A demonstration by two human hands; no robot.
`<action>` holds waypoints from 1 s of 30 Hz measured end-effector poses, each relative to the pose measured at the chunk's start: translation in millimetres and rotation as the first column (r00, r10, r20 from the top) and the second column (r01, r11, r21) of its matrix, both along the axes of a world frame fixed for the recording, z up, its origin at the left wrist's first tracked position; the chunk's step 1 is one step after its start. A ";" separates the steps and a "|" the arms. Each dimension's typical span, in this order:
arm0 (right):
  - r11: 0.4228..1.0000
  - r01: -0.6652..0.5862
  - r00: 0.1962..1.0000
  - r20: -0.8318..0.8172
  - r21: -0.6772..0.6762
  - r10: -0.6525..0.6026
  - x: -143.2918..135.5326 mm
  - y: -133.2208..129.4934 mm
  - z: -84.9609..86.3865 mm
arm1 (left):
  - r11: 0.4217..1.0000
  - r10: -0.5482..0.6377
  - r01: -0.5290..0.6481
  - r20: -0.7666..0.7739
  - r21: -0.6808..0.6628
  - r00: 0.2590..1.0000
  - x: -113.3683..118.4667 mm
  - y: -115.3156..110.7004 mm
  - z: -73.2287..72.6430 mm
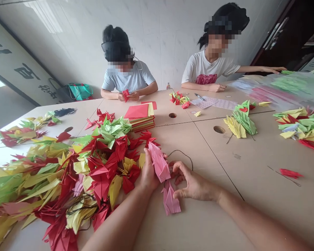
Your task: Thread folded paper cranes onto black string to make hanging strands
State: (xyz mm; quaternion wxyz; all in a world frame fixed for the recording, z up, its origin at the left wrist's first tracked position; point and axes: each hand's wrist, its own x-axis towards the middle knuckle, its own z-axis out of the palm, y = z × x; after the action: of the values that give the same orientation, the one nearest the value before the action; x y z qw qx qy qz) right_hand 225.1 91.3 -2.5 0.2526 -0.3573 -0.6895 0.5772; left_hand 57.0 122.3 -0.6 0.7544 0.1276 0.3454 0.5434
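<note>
My left hand [149,174] is closed around a stack of pink folded paper cranes [159,163], held tilted above the table. Just below it is a second pink folded piece [171,200], with its lower end toward me. My right hand [191,181] is beside both, its thumb at the edge of the lower piece and its fingers curled near the upper stack. Thumb and fingers are apart, with nothing plainly gripped between them. A black cord [184,152] loops from behind the pink stack toward my right fingers; its ends are hidden.
A large heap of red, yellow and green folded cranes [99,174] spreads at left. Behind it stands a paper stack [138,115]. Across the table, one person [129,76] folds red paper; another [210,69] reaches toward plastic bags [285,85]. Cord and a red bundle [290,173] lie right.
</note>
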 end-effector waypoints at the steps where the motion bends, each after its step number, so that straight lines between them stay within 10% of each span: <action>1: 1.000 -0.018 1.000 0.023 -0.001 0.018 0.8 -0.4 2.4 | 1.000 0.007 -0.007 -0.015 0.002 1.000 -0.6 0.3 1.2; 6: 0.998 -0.067 0.993 0.099 0.007 0.066 -1.0 -20.4 15.4 | 0.999 0.021 -0.018 -0.081 0.028 0.997 1.0 -0.9 5.5; 16: 0.975 0.217 0.972 -0.078 -0.057 -0.220 -3.6 -54.7 7.0 | 0.993 -0.050 0.060 -0.104 0.097 0.993 17.2 -19.6 12.1; 24: 0.900 0.216 0.927 -0.210 -0.379 -0.311 -1.3 -83.7 10.8 | 0.994 -0.007 0.041 -0.323 0.098 0.946 30.9 -65.5 20.1; 30: 0.882 0.276 0.870 -0.291 -0.382 -0.398 -3.2 -101.8 5.1 | 0.999 -0.023 0.029 -0.279 0.018 0.960 29.4 -103.3 13.7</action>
State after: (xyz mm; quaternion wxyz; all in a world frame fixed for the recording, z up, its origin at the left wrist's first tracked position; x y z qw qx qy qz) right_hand 222.0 -10.5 2.6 0.4101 -0.3985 -0.4512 0.6852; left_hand 86.4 19.0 13.1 0.7037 0.2157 0.4407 0.5139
